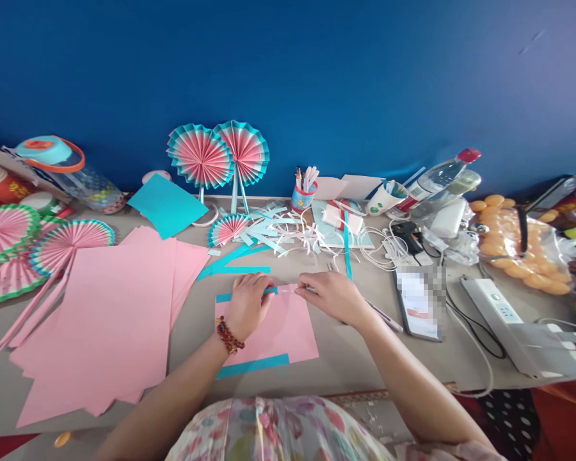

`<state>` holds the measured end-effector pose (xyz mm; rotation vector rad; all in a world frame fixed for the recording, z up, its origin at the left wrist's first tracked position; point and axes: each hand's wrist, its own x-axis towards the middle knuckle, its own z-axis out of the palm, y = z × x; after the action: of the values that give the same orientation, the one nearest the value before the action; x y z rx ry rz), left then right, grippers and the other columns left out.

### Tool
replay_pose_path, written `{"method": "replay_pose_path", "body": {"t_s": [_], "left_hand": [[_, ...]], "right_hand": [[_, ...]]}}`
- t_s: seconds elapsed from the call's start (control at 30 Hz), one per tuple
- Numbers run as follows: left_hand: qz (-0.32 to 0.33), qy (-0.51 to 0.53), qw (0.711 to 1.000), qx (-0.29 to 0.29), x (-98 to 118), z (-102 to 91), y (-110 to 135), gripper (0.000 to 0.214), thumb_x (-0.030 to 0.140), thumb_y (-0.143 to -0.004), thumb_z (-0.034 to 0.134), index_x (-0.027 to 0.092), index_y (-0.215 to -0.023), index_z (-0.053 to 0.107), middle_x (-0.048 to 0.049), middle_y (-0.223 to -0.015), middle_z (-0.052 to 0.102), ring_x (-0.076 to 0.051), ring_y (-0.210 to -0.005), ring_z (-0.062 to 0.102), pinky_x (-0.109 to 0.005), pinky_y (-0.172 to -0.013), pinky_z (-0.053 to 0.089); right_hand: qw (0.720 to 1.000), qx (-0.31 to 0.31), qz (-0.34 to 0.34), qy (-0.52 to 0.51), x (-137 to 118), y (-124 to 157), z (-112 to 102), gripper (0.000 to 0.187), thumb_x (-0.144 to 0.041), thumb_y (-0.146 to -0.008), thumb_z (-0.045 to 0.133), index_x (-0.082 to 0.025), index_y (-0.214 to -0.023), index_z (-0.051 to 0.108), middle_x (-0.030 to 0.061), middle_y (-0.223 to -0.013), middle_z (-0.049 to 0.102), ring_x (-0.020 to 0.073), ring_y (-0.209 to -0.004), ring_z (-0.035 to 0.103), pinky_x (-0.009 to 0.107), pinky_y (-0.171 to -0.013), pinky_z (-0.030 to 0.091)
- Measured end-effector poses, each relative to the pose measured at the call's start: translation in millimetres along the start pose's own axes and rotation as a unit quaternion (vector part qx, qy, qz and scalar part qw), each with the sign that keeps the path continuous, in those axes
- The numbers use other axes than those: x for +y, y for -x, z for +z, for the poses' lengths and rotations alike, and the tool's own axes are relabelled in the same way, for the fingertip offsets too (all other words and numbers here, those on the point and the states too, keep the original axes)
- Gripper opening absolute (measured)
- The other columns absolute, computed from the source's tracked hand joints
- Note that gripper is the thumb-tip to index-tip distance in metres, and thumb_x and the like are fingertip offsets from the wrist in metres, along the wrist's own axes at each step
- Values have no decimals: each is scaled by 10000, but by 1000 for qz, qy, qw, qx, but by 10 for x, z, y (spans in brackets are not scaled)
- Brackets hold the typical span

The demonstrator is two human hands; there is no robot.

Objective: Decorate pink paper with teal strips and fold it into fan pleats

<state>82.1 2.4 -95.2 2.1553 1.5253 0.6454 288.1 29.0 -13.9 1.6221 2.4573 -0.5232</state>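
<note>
A sheet of pink paper [273, 330] lies on the table in front of me, with a blue paper strip [254, 366] along its near edge. At the far edge, my left hand [247, 301] pinches the end of another blue paper strip [223, 298] and rests on the sheet. My right hand [333, 296] is closed in a pinch at the sheet's far right corner. A thin whitish strip [287, 290] runs between both hands' fingertips and seems held by the right. Loose blue strips [242, 269] lie just beyond the left hand.
Pink sheets [120, 307] are stacked at left beside folded paper fans [72, 243]. Two more fans [201, 157] stand against the blue wall. Paper scraps [283, 227], a pen cup [304, 193] and a blue sheet [168, 205] lie behind. Right are a phone [420, 304] and power strip [504, 314].
</note>
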Motion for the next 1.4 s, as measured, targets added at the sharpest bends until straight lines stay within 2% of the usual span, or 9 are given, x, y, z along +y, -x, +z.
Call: {"method": "replay_pose_path", "body": {"t_s": [0.4, 0.63, 0.87, 1.1, 1.4], "left_hand": [[2, 1, 1000, 1, 4, -8, 0, 122, 105, -864, 586, 224, -886, 574, -15, -925, 669, -217, -923, 595, -371, -857, 392], [15, -8, 1000, 2, -9, 8, 18, 187, 91, -862, 595, 256, -936, 646, -8, -999, 673, -213, -983, 584, -370, -871, 387], [43, -29, 999, 1, -7, 4, 25, 272, 73, -879, 558, 289, -965, 700, -11, -959, 676, -207, -974, 589, -375, -894, 393], [28, -39, 999, 4, 13, 7, 17, 230, 88, -882, 561, 262, -998, 658, -19, -1023, 690, -227, -1018, 596, -387, -886, 402], [24, -52, 998, 0, 24, 5, 4, 198, 98, -870, 572, 260, -947, 655, -26, -992, 688, -239, -994, 606, -396, -856, 401]], "right_hand": [[1000, 2, 5, 12, 16, -16, 43, 203, -325, -965, 485, -259, -900, 666, -7, -854, 725, 157, -778, 631, 256, -582, 242], [1000, 6, 9, 15, -5, -35, 34, 206, -319, -960, 489, -259, -882, 670, -5, -853, 735, 156, -763, 643, 264, -583, 245], [999, 7, 15, 41, -23, -71, 35, 219, -306, -952, 483, -246, -848, 666, 8, -813, 733, 167, -730, 636, 277, -598, 256], [997, -7, 24, 79, -41, -69, 15, 262, -298, -966, 441, -244, -873, 680, 24, -830, 741, 175, -742, 645, 282, -617, 267], [993, -1, 47, 104, -62, -28, -17, 280, -296, -960, 439, -218, -852, 684, 56, -831, 740, 182, -731, 637, 282, -619, 269]]}}
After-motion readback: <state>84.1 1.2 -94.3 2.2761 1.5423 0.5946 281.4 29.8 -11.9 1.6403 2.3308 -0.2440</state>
